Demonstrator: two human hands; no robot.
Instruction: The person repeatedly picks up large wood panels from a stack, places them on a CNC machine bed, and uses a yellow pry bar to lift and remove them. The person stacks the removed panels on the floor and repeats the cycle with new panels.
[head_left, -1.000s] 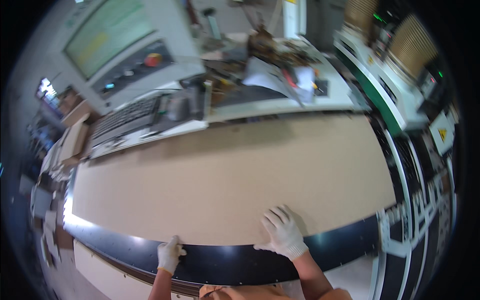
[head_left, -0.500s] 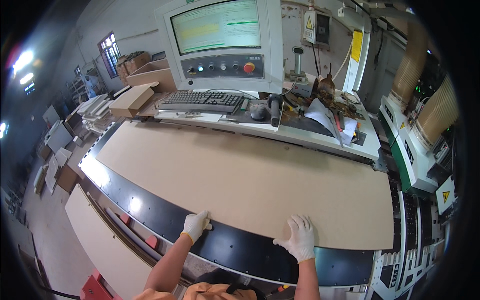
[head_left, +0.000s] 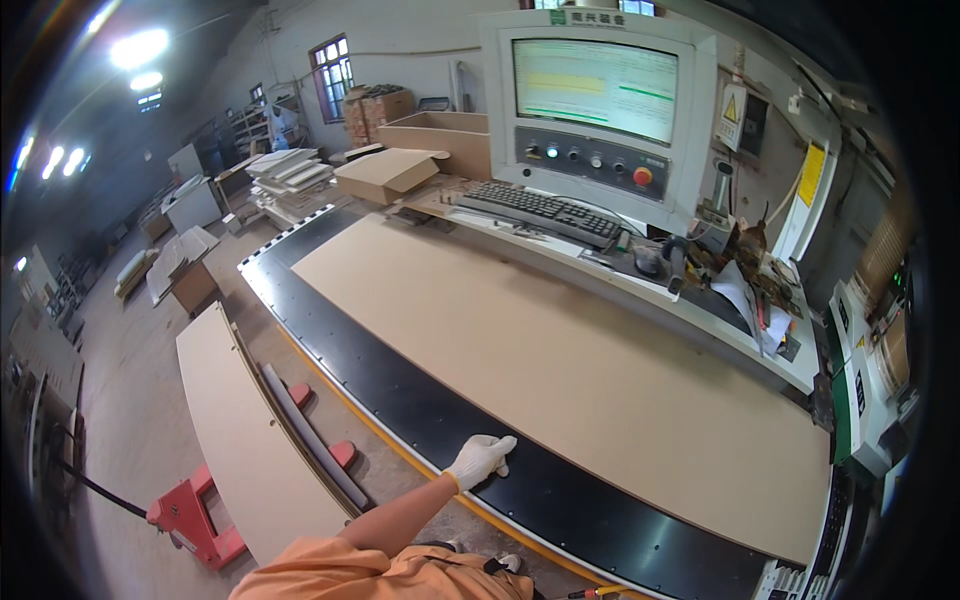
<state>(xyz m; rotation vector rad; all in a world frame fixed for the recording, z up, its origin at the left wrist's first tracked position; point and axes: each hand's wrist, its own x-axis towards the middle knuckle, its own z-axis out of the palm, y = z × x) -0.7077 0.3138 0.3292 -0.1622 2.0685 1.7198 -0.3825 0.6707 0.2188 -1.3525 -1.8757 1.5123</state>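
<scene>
A long, flat tan board (head_left: 560, 350) lies on the black machine table (head_left: 390, 365). My left hand (head_left: 482, 462), in a white knit glove with a yellow cuff, is over the black strip in front of the board. Its fingers are curled in, and nothing shows in them. The fingertips come close to the board's near edge; I cannot tell whether they touch it. My right hand is out of view.
Beyond the board stand a control cabinet with a lit screen (head_left: 595, 85), a keyboard (head_left: 545, 210) and a handheld scanner (head_left: 676, 262). At lower left, a stacked panel (head_left: 255, 430) rests on a red pallet truck (head_left: 195, 520). Cardboard boxes (head_left: 385, 172) sit at the far end.
The view has swung to the left. My right hand, earlier flat on the board's near edge, has left the picture. My left hand stays near that edge, its fingers curled in.
</scene>
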